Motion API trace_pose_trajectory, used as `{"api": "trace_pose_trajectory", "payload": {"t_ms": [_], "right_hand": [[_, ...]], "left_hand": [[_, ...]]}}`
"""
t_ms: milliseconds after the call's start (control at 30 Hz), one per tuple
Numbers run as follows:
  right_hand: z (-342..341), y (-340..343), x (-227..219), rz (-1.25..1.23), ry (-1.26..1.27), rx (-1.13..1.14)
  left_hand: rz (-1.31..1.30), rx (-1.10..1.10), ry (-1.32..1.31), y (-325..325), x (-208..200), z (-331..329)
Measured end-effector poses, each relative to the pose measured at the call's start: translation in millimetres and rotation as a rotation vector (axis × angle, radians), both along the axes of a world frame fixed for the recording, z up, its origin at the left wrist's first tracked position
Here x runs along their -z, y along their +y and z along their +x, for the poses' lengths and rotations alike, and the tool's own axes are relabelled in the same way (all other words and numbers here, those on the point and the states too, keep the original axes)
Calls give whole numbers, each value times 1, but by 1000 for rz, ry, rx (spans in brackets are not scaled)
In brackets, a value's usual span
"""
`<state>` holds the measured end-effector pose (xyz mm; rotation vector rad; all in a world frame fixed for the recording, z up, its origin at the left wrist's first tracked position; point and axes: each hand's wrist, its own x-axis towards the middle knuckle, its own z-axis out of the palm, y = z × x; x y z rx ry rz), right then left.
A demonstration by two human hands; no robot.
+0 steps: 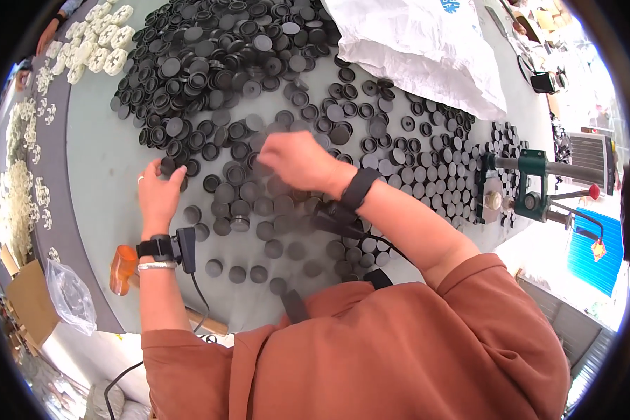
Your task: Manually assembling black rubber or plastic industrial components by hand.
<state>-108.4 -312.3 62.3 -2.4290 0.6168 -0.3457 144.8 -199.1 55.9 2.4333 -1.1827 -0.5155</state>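
My left hand [159, 192] is at the left edge of a big spread of black round caps [210, 77]. Its thumb and fingers close around one black cap [167, 166], while more caps lie just beside the fingertips. Over the middle of the spread, my right hand [297, 161] is curled with its fingers drawn together. Motion blurs it, and whatever its fingertips may hold is hidden. Below and between the hands lie loose grey-black discs [239, 210], some of them blurred. Flat discs in close rows [434, 178] cover the table to the right of my right hand.
A green hand press [533, 183] with a red-knobbed lever stands at the right. A white sack [420, 49] lies at the far side. An orange bottle [123, 269] is beside my left wrist. White plastic parts [94, 38] are piled far left; a clear bag [71, 294] hangs near left.
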Motion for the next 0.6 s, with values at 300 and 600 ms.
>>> {"api": "trace_pose_trajectory", "payload": {"t_ms": [300,600], "right_hand": [[-19,-9,-18,1961,-394,538],[-30,-42,-13,1984,-974,561]], "left_hand": [[-97,-22,-12,3,16,4],[-65,-65,72,7,10,-2]]}}
